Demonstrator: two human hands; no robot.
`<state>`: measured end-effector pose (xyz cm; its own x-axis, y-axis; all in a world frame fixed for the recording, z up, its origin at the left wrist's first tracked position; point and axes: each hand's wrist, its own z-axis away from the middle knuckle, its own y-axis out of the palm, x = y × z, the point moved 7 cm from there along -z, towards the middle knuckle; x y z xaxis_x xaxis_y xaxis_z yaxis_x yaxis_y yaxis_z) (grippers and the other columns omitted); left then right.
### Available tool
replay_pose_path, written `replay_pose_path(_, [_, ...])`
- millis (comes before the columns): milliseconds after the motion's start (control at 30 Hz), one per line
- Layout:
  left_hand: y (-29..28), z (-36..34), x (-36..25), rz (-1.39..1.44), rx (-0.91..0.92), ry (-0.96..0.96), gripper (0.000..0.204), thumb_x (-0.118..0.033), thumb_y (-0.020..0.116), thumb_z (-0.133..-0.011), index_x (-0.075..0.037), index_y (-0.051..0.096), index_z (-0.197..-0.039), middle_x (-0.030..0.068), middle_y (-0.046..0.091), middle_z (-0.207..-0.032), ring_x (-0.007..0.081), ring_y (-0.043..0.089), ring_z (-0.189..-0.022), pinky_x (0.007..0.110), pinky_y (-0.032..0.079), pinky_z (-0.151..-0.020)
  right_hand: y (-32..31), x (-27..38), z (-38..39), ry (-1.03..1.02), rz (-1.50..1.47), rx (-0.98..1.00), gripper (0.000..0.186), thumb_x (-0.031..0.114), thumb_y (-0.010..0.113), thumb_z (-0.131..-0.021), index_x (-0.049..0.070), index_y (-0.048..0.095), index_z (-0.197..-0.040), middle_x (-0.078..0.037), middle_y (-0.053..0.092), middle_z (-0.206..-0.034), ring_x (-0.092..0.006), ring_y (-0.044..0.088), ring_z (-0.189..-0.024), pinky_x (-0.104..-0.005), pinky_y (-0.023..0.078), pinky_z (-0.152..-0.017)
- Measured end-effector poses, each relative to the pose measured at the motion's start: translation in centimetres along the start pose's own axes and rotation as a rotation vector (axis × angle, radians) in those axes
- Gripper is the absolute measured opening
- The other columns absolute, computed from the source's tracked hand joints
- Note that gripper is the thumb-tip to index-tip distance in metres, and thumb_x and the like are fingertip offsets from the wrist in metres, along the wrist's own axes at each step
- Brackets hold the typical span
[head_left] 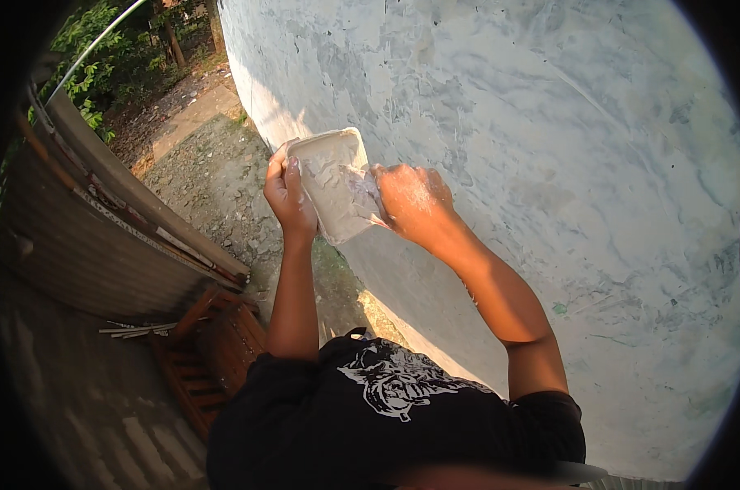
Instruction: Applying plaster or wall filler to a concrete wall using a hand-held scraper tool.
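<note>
A shallow, pale rectangular tub (358, 145) with white paste (327, 189) smeared over its inside is held up in front of the wall. My left hand (288, 193) grips its left side, the thumb over the rim and the other fingers at the outside. At the opposite side, my right hand (416, 201) is closed in a fist around what looks like a putty knife (365, 188), its flat end against the paste. Most of that tool is hidden by the fist and the paste. White residue marks the knuckles and wrist.
A large wall (533, 163) with patchy white and grey-blue coating fills the right side. To the left stand a corrugated sheet fence (100, 237) and a brown wooden chair (227, 347). Rough, stony ground (211, 196) runs between, with green shrubs (92, 77) beyond.
</note>
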<state>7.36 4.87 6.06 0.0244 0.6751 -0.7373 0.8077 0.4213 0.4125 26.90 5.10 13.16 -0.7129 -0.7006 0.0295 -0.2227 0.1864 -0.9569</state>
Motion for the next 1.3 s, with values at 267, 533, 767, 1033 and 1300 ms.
replay_pose_path(267, [0.1, 0.4, -0.7, -0.072, -0.035, 0.065, 0.035, -0.015, 0.052, -0.104, 0.007, 0.057, -0.130, 0.0106, 0.065, -0.115, 0.0151, 0.061, -0.104, 0.030, 0.048, -0.095, 1.2, -0.3, 0.1, 0.105, -0.163, 0.164, 0.041, 0.013, 0.073, -0.081, 0.006, 0.065, -0.121, -0.021, 0.071, -0.081, -0.0393, 0.071, -0.082, -0.0478, 0.058, -0.072])
replay_pose_path(533, [-1.8, 0.2, 0.2, -0.185, -0.164, 0.141, 0.031, -0.011, 0.058, -0.101, 0.005, 0.060, -0.127, 0.0092, 0.063, -0.116, 0.0139, 0.059, -0.101, 0.030, 0.047, -0.092, 4.0, -1.3, 0.5, -0.061, -0.439, -0.194, 0.033, 0.018, 0.072, -0.086, 0.002, 0.068, -0.114, -0.026, 0.068, -0.086, -0.0452, 0.065, -0.077, -0.0482, 0.053, -0.072])
replay_pose_path(767, [-3.1, -0.7, -0.2, -0.160, -0.211, 0.091, 0.029, -0.011, 0.059, -0.100, 0.005, 0.061, -0.124, 0.0087, 0.065, -0.111, 0.0133, 0.059, -0.099, 0.030, 0.048, -0.091, 10.0, -3.4, -2.0, 0.305, -1.071, 0.250, 0.032, 0.021, 0.070, -0.092, -0.004, 0.066, -0.111, -0.014, 0.070, -0.094, -0.0265, 0.066, -0.079, -0.0420, 0.053, -0.069])
replay_pose_path(1033, [-2.6, -1.2, 0.6, -0.216, -0.212, 0.019, 0.033, -0.020, 0.047, -0.104, 0.006, 0.061, -0.120, 0.0081, 0.066, -0.107, 0.0129, 0.059, -0.096, 0.028, 0.048, -0.088, 9.3, -7.1, -0.8, 0.374, -1.939, 0.208, 0.037, 0.015, 0.062, -0.101, -0.003, 0.055, -0.132, -0.008, 0.067, -0.107, -0.0140, 0.068, -0.089, -0.0296, 0.058, -0.070])
replay_pose_path(1300, [-0.5, -3.6, 0.7, -0.031, -0.199, -0.116, 0.024, -0.020, 0.045, -0.108, 0.000, 0.059, -0.109, 0.0004, 0.060, -0.094, 0.0075, 0.053, -0.086, 0.025, 0.046, -0.080, -3.4, -8.0, -0.2, 0.273, -1.825, -0.164, 0.048, 0.013, 0.064, -0.098, -0.003, 0.046, -0.140, -0.012, 0.065, -0.124, -0.0189, 0.067, -0.107, -0.0353, 0.055, -0.095])
